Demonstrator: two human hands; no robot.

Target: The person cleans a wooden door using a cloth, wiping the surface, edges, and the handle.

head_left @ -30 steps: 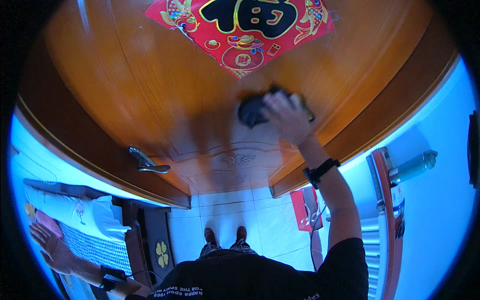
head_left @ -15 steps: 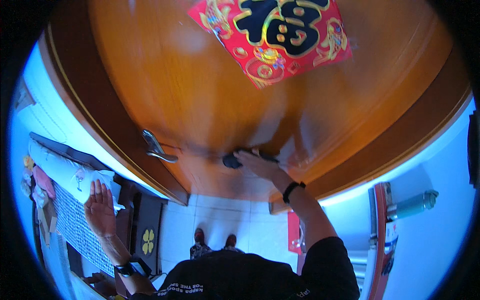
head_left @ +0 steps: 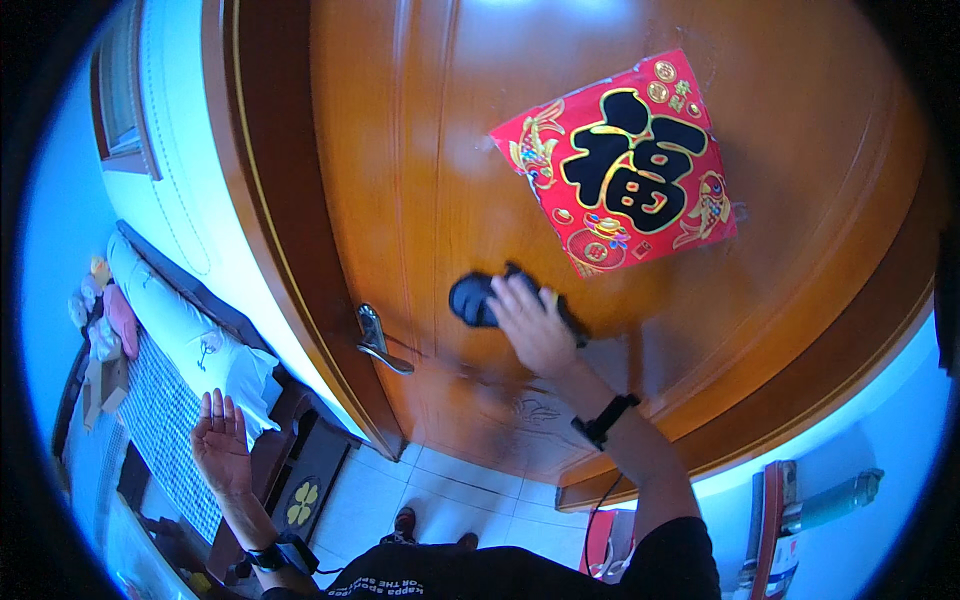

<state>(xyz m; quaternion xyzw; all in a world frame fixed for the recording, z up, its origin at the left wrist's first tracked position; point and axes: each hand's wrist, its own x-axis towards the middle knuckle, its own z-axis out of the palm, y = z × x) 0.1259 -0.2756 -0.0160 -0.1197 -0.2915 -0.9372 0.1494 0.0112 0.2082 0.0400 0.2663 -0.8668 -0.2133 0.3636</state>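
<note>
Down low, my left hand [head_left: 222,443] hangs free, fingers spread, holding nothing. Farther out, my right hand [head_left: 533,325] lies flat on a dark cloth [head_left: 478,298] against the wooden door [head_left: 420,150], cloth poking out left of my fingertips, right of the handle [head_left: 378,340].

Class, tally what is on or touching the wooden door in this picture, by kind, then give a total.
Dark cloth under the right hand: 1
Red square paper decoration: 1
Metal lever handle: 1
Hands on the door: 1
Total: 4
</note>
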